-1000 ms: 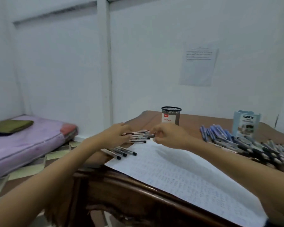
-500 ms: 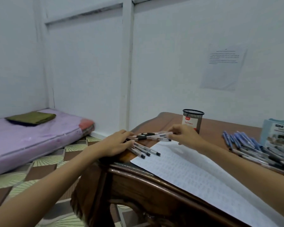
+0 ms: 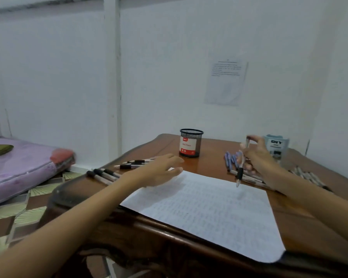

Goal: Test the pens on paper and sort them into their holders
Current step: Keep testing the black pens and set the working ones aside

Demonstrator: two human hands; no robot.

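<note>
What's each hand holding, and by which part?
The right hand pinches a pen by its upper barrel, tip pointing down; the left hand holds nothing.

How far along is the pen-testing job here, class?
Done: faint writing covers the paper. In hand: the right hand holds a pen tip-down above it; the left hand rests open at its corner. Left: no pens show in the mesh holder or blue holder; black pens and blue pens lie loose.

Bare forearms (image 3: pixel 78 217) — bare hands (image 3: pixel 161 171)
</note>
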